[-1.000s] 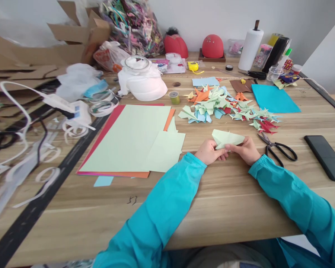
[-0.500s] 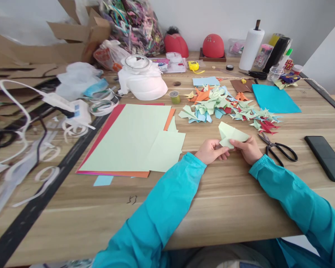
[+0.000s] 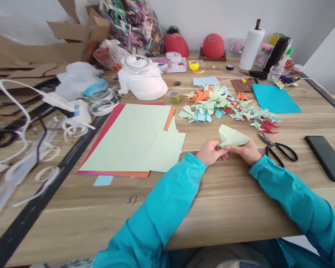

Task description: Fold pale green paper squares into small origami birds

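Note:
A pale green folded paper piece (image 3: 232,136) is held just above the wooden table (image 3: 226,201) between both hands. My left hand (image 3: 211,153) pinches its lower left corner with closed fingers. My right hand (image 3: 247,150) grips its lower right edge, fingers curled under it. Both arms wear teal sleeves. A pile of small folded paper shapes (image 3: 226,106) in green, orange, blue and red lies just beyond the hands.
Black scissors (image 3: 279,149) and a dark phone (image 3: 326,157) lie right of my hands. Stacked coloured paper sheets (image 3: 131,137) lie to the left, a teal sheet (image 3: 273,98) far right. White strips, cardboard, a paper-towel roll (image 3: 250,45) and bottles crowd the back and left.
The green paper piece has been turned and lifted slightly between the fingers, its point now standing up to the left. Both hands stay in nearly the same place.

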Demonstrator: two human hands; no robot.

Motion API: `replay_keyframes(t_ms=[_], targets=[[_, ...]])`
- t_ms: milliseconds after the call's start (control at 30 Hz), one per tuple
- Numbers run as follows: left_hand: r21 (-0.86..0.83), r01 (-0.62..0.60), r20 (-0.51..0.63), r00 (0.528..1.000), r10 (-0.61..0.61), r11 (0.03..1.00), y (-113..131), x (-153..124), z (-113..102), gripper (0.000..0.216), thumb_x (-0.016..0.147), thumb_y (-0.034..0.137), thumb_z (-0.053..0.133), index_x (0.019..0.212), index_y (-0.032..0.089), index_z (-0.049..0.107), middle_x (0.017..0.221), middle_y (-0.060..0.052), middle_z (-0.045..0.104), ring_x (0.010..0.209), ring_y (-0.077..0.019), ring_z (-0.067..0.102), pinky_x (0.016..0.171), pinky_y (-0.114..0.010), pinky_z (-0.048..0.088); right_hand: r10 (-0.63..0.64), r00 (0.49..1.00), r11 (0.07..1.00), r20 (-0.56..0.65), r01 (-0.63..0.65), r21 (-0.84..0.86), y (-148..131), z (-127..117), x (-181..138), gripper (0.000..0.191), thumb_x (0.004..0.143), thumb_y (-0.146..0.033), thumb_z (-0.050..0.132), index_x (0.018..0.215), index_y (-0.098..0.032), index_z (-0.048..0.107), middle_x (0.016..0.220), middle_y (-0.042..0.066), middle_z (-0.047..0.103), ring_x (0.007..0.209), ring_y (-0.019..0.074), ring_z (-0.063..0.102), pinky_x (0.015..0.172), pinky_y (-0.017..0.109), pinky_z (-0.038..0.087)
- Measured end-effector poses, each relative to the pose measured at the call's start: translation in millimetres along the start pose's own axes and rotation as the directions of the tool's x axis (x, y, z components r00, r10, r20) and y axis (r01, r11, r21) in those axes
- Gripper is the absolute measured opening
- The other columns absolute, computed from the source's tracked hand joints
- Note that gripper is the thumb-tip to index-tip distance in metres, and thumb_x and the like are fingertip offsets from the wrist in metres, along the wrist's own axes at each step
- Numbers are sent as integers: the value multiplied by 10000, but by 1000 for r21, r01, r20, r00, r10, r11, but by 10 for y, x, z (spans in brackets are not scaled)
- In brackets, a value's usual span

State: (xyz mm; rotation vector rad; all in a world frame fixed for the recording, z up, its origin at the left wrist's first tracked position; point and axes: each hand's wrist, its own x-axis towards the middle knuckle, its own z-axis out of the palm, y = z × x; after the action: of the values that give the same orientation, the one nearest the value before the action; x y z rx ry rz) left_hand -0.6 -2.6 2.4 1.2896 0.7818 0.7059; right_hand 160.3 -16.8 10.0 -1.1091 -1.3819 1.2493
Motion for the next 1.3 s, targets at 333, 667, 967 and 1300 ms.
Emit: replay_keyframes(t_ms=[333,667,967,1300], targets=[[32,-14,65,998,12,999,1,-7,-15,300,689,373,667,797,94,644,626,-38,640,542,-98,595,510,-198,439,26,998,984,58,-35,174,21,4,-8,214,639,-314,720,608,-139,599,519,-15,558,478,108,483,474,256,366],[43,-18,92,996,14,999,15,-5,-16,389,665,454,666,811,94,657,677,-70,667,584,-117,616,526,-205,440,34,997,979,64,-46,199,42,5,-5,251,651,-365,704,639,-140,593,529,-13,561,459,102,481,447,244,366],[-1,-24,45,999,24,1000,21,-8,-22,402,643,491,668,710,99,614,594,-41,636,521,-104,585,506,-215,451,6,999,999,44,-5,-39,17,-8,2,299,621,-393,725,723,-138,605,567,-10,561,488,98,450,437,235,360],[0,-34,20,999,34,999,-2,13,-4,450,618,534,664,694,95,602,634,-59,651,529,-101,594,487,-202,436,-12,976,999,217,18,-29,-7,45,-15,308,739,-450,616,647,-161,565,532,-16,542,473,91,459,449,235,348]])
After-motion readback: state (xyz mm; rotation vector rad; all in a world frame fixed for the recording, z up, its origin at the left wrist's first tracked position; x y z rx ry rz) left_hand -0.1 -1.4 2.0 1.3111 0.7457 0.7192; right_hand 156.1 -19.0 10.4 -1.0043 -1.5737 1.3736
